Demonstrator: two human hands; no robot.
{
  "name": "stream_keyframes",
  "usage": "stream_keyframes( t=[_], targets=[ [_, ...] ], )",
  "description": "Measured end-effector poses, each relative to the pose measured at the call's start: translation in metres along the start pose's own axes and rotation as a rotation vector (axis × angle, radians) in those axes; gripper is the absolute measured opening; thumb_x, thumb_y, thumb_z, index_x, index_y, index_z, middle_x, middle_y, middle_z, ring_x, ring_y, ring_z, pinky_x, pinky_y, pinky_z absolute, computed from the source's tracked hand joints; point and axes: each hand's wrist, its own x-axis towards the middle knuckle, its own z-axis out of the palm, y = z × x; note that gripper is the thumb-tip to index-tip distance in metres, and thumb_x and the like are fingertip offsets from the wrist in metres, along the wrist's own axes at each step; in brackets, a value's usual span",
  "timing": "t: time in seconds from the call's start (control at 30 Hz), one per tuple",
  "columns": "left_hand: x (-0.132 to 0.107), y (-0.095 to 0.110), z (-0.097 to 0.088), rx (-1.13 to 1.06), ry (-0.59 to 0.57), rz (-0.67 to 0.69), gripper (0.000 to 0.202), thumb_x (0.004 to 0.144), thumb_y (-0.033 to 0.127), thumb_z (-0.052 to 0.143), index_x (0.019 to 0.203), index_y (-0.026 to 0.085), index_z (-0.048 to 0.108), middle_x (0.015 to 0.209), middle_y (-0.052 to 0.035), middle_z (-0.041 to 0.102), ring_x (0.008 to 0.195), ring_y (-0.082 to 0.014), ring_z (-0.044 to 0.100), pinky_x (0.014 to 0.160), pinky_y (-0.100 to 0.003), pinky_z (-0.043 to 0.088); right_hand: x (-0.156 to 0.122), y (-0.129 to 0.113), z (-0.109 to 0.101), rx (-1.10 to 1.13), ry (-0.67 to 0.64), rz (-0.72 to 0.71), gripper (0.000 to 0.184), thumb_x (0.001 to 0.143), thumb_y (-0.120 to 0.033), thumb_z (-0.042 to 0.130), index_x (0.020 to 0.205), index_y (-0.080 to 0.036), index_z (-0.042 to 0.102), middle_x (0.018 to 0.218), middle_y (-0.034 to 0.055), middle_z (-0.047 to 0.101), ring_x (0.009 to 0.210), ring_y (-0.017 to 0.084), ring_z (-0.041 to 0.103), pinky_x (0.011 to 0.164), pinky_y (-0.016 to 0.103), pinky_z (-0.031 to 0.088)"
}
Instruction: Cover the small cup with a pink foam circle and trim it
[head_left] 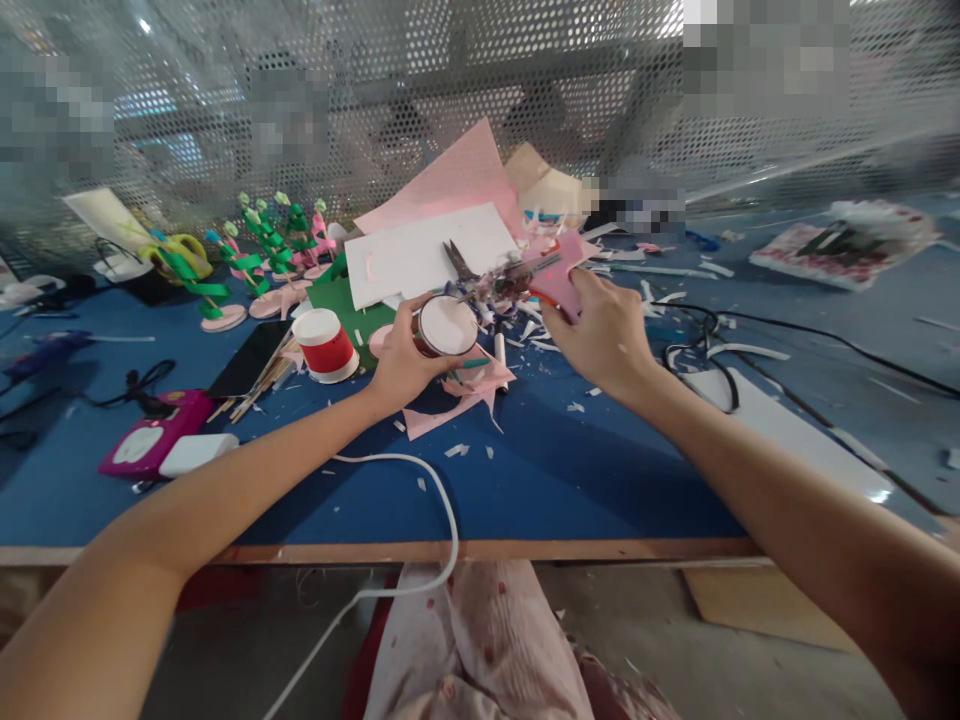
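Observation:
My left hand (409, 362) is wrapped around a round container (448, 325) with a dark rim and a pale, flat top, just above the table. My right hand (604, 325) pinches a piece of pink paper (571, 268), with orange-red and a metal blade showing beside it. Whether that blade is in my grip I cannot tell. Dark scissor blades (459, 262) lie on a white sheet (420, 255) between the hands. A red and white paper cup (324, 345) stands left of my left hand. Under that hand lie pink paper scraps (457, 400).
Green and pink paper plants (279, 245) on round bases stand at the back left. A magenta power strip (154, 440) with a white adapter (199, 455) lies front left. A white cable (442, 500) hangs over the front edge. Black cable (825, 335) and paper strips lie right.

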Motion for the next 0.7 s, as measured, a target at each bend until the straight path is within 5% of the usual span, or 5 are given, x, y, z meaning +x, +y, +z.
stream_keyframes(
  t=[0.33,0.7],
  targets=[
    [0.0,0.002,-0.002,0.088,0.033,0.029,0.085,0.057,0.056,0.074,0.125,0.023,0.034,0.129,-0.013,0.049,0.122,-0.0286,0.047,0.098,-0.043,0.043,0.001,-0.003,-0.004,-0.016,-0.021,0.024,0.01,0.078,-0.03,0.047,0.08,-0.02,0.048,0.07,0.0102,0.058,0.065,0.024,0.055,0.058,0.036,0.038],
    [0.0,0.01,-0.003,0.083,-0.067,0.031,0.083,0.055,0.049,0.079,0.123,0.024,0.037,0.124,-0.0116,0.055,0.116,-0.0287,0.052,0.094,-0.045,0.046,0.0,-0.007,-0.005,-0.015,0.017,0.025,0.01,0.075,-0.03,0.051,0.078,-0.021,0.048,0.072,0.0096,0.06,0.069,0.024,0.056,0.06,0.034,0.039]
  ],
)
